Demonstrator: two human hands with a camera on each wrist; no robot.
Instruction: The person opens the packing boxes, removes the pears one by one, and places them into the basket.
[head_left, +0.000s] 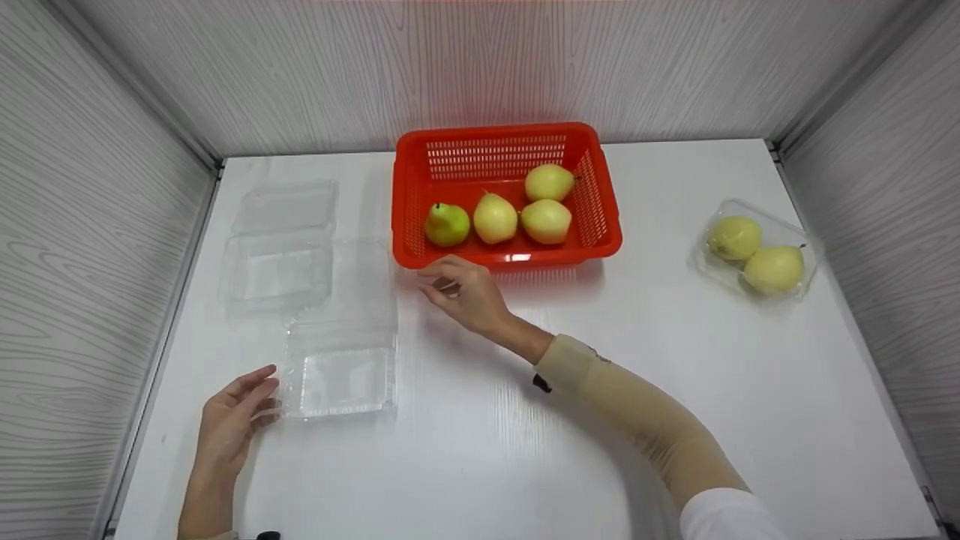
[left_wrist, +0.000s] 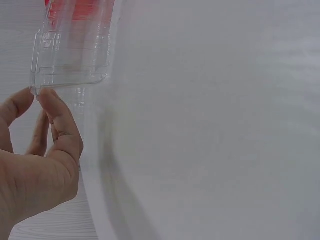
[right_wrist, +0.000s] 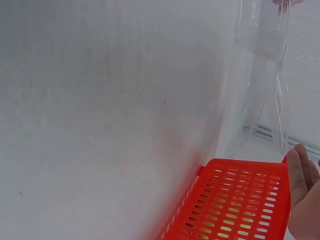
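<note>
A clear plastic clamshell box [head_left: 346,379] lies opened out on the white table, its lid [head_left: 364,277] folded back toward the red basket [head_left: 506,262]. At the box's near left, my left hand [head_left: 234,421] pinches the edge between thumb and fingers; the left wrist view shows the fingertips [left_wrist: 47,92] at a corner of the box [left_wrist: 70,75]. Beside the basket's front left corner, my right hand [head_left: 469,296] hovers with loosely bent fingers and nothing visible between them. Several pears [head_left: 495,219] sit in the basket, one greener pear [head_left: 448,226] at its left.
Another clear plastic box [head_left: 277,274] lies opened out at the back left, its upper part [head_left: 289,206] toward the wall. On the right, a clear box [head_left: 724,281] contains two pears [head_left: 774,270]. Grey wood-grain panels [head_left: 315,75] enclose the table's back and sides.
</note>
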